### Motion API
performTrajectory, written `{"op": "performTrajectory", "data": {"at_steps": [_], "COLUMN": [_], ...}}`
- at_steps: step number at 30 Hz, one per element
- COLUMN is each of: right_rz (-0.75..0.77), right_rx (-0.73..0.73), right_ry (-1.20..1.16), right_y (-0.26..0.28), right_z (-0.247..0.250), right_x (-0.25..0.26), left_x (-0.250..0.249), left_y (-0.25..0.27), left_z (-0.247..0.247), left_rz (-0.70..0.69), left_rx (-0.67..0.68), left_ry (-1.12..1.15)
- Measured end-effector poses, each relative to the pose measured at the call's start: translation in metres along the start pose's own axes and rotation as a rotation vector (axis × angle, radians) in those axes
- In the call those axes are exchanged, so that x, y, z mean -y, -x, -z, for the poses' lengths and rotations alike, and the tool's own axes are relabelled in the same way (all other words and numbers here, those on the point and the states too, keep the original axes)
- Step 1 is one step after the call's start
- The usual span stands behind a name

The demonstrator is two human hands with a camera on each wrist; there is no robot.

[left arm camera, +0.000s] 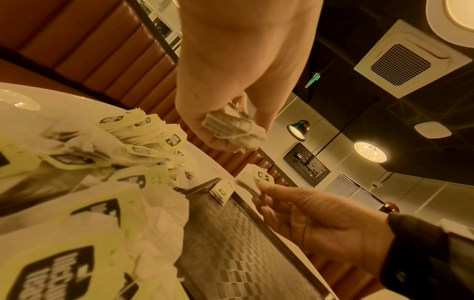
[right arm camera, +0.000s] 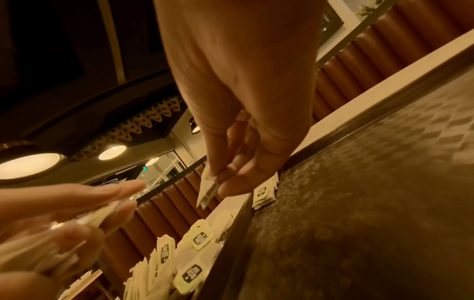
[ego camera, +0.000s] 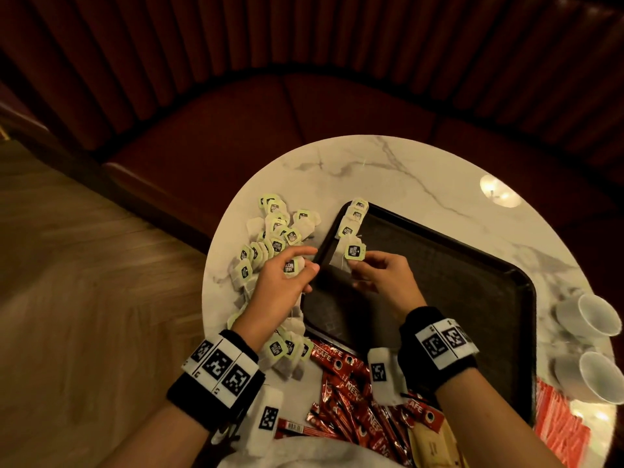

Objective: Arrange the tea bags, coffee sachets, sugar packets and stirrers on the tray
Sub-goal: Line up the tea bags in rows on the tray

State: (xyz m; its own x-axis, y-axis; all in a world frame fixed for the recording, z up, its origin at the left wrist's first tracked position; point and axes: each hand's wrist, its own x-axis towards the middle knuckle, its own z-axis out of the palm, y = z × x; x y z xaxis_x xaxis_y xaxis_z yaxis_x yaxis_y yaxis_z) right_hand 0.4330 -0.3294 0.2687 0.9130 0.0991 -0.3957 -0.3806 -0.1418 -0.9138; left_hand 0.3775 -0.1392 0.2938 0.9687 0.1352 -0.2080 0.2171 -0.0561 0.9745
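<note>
Work has barely begun: your right hand (ego camera: pixel 378 271) pinches a tea bag (ego camera: pixel 351 256) over the tray (ego camera: pixel 472 282), beside three placed bags (ego camera: pixel 353 217); your left hand (ego camera: pixel 287 278) grips another tea bag (ego camera: pixel 289 267). Coffee sachets (ego camera: pixel 351 383) wait on the desk (ego camera: pixel 388 170).

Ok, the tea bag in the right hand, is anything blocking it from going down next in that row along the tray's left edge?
Nothing visible does. The right hand pinches the tea bag just over the tray, right below the row of tea bags. The dark floor there is bare. The left hand holds another bag beside it, off the tray.
</note>
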Motion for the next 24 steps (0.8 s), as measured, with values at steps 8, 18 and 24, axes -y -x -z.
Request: {"op": "performTrajectory", "data": {"at_steps": [8, 18, 24], "right_rz": [-0.118, -0.087, -0.060], "right_rx": [-0.010, 0.261, 0.370], "right_ry": [0.001, -0.174, -0.164], "right_y": [-0.035, -0.003, 0.019], "right_z": [-0.015, -0.026, -0.023], "right_x": [-0.012, 0.012, 0.020], "left_x": [0.004, 0.010, 0.009], "left_y": [0.002, -0.005, -0.009], "left_z": [0.000, 0.006, -0.001], "left_rz": [0.042, 0.072, -0.033], "left_rx": [0.002, -0.029, -0.055], "left_ry": [0.009, -0.035, -0.034]}}
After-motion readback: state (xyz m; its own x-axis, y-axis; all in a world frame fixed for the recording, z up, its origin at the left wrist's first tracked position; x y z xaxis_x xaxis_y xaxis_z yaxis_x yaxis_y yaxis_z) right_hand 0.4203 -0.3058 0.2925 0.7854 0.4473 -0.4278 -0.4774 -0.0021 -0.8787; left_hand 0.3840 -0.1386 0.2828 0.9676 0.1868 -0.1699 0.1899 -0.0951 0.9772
